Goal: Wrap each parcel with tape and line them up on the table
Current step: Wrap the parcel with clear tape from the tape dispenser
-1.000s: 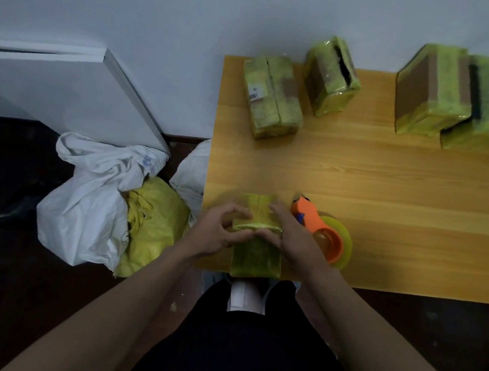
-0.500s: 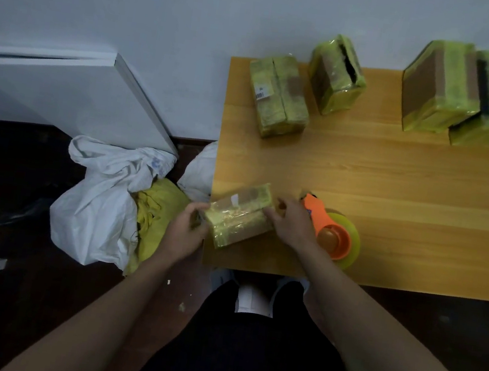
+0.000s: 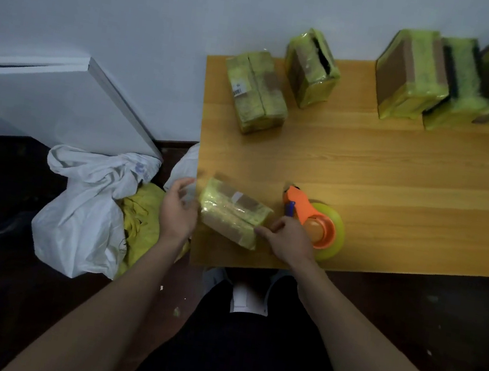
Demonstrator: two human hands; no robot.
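A small parcel [image 3: 233, 212] wrapped in yellow-green tape lies at an angle near the front left corner of the wooden table [image 3: 394, 181]. My left hand [image 3: 178, 209] is at the parcel's left end, its blurred fingers spread and fairly straight against it. My right hand [image 3: 287, 240] holds the parcel's right end with curled fingertips. An orange tape dispenser [image 3: 313, 223] with a yellow-green roll lies just right of the parcel, behind my right hand. Several taped parcels stand along the wall: a flat one [image 3: 256, 91], a taller one [image 3: 311, 69], and a tight group [image 3: 440, 80] at the back right.
On the dark floor left of the table lie a white bag [image 3: 85, 210] and a yellow bag [image 3: 142, 212]. A white board [image 3: 60, 102] leans against the wall. My legs are under the table's front edge.
The parcel has been turned from lengthwise over the table's front edge to lying across the table. My left hand has loosened from gripping its end. The view has shifted left.
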